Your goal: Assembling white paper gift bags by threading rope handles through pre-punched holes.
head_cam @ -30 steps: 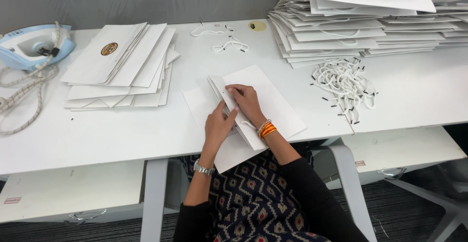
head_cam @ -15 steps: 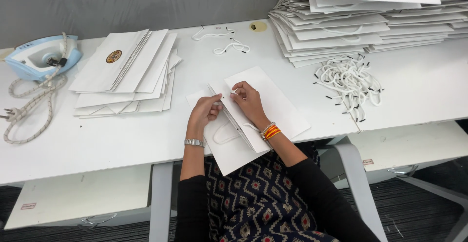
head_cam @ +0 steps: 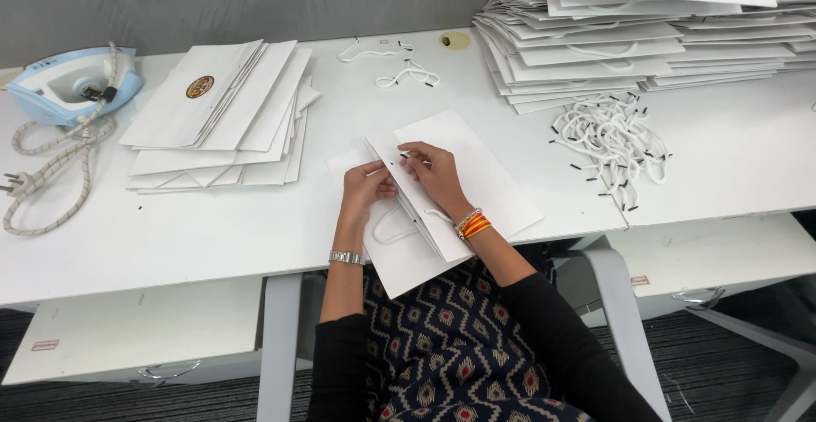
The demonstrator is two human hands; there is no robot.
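while the left hand [head_cam: 365,186] pinches the flat white paper bag [head_cam: 442,197] at the table's [head_cam: 212,235] front edge, the right hand [head_cam: 433,171] should grip the white cord handle's [head_cam: 393,228] tip firmly and aim squarely at the hole.

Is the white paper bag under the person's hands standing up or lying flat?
Lying flat. The white paper bag is folded flat on the table, with both the left hand and right hand on it.

Both forearms stretched forward, bare below pushed-up black sleeves. Left hand [head_cam: 364,186] curled, fingers pinched, watch on wrist. Right hand [head_cam: 433,169] palm down, fingertips pinching, bangles on wrist.
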